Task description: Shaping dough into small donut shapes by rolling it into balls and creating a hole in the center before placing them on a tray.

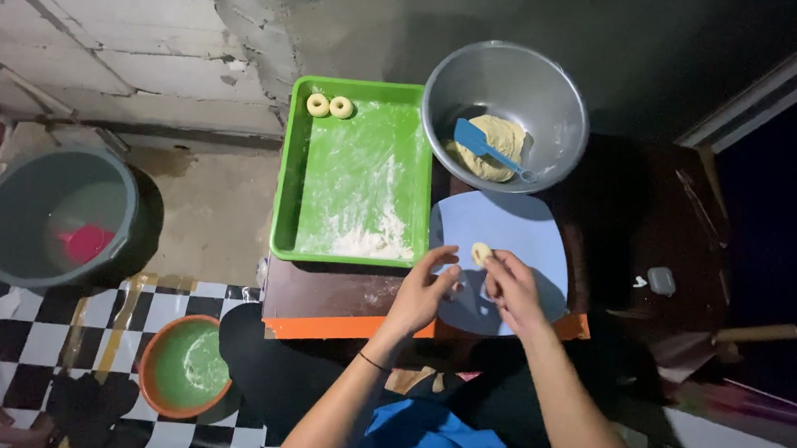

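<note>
My right hand [511, 289] pinches a small pale piece of dough [481, 253] at its fingertips, just over a light blue board [515, 228]. My left hand [425, 290] hovers beside it at the board's left edge, fingers curled and apart, its fingertips close to the dough. A green tray [286, 202] dusted with flour lies to the left, with two ring-shaped dough pieces [329, 105] in its far corner. Behind the board, a grey metal bowl [545, 83] holds a lump of dough [498, 141] and a blue spatula [480, 142].
The tray and board rest on a low dark table with an orange edge [331, 326]. On the floor to the left stand a grey bucket [21, 191] with a pink scoop inside and an orange basin [182, 365] with a green inside. Another person's hand shows at the bottom left [0, 437].
</note>
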